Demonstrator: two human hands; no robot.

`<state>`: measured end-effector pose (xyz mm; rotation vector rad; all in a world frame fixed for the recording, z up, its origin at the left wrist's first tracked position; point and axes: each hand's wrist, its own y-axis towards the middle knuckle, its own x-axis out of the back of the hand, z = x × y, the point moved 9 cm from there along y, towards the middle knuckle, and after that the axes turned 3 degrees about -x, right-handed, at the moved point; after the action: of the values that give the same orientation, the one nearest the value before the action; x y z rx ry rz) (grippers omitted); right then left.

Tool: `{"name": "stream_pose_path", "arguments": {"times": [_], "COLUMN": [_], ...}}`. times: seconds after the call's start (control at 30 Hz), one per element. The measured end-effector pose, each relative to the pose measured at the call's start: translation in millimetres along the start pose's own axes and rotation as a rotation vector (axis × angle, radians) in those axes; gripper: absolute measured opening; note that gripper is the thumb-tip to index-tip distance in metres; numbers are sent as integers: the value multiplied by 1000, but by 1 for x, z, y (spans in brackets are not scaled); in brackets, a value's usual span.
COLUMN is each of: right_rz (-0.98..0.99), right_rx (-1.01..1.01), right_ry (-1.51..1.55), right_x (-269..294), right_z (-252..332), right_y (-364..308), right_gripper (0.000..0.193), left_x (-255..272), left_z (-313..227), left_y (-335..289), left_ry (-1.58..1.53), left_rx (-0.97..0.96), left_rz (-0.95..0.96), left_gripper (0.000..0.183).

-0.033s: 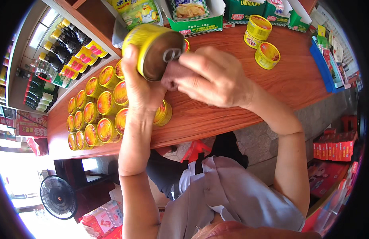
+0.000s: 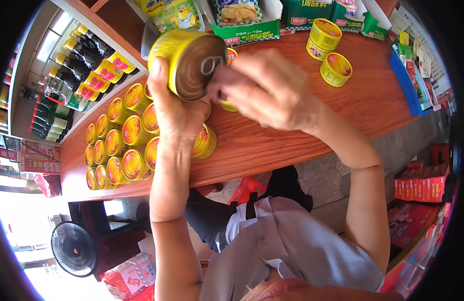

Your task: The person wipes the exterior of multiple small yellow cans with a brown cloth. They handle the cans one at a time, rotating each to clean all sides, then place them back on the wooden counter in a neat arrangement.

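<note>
My left hand (image 2: 172,113) is closed around a yellow can (image 2: 164,52), held tilted above the counter. Its metal end with a ring pull faces my right hand (image 2: 282,95). Pinched in that hand's fingers is a brown cloth (image 2: 223,83), close against the metal end; motion blurs the fingers. Beside my left forearm stand rows of yellow cans (image 2: 134,131) with orange printed lids. Partly behind my hands are a few more of these cans.
On the wooden counter (image 2: 272,140), more yellow cans (image 2: 337,70) stand at the right, two of them stacked. Green cartons (image 2: 249,32) line the back. A blue tray (image 2: 407,83) sits at the right edge. Shelved bottles (image 2: 86,55) are at the left; a black fan (image 2: 74,248) is below.
The can has shifted slightly left, and its metal end has turned a little. My right hand and the cloth have moved slightly across the end; the fingers are more blurred.
</note>
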<state>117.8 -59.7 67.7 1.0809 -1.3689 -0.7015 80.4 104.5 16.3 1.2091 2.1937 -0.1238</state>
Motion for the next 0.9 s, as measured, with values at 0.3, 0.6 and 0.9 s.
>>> {"name": "stream_pose_path", "arguments": {"times": [0.3,0.6,0.9], "right_rz": [-64,-69,-202], "right_rx": [62,-519,-489], "right_ry": [82,674,559], "right_x": [38,10,10], "right_z": [-14,-66,-53], "right_y": [6,2,-7], "right_gripper": [34,36,41], "left_x": [-33,-50,-45], "left_z": [-8,-11,16], "left_y": [-10,-21,-19], "left_ry": [444,337,-60], "left_rx": [-273,-304,-36], "left_rz": [205,320,310], "left_gripper": [90,109,74]}}
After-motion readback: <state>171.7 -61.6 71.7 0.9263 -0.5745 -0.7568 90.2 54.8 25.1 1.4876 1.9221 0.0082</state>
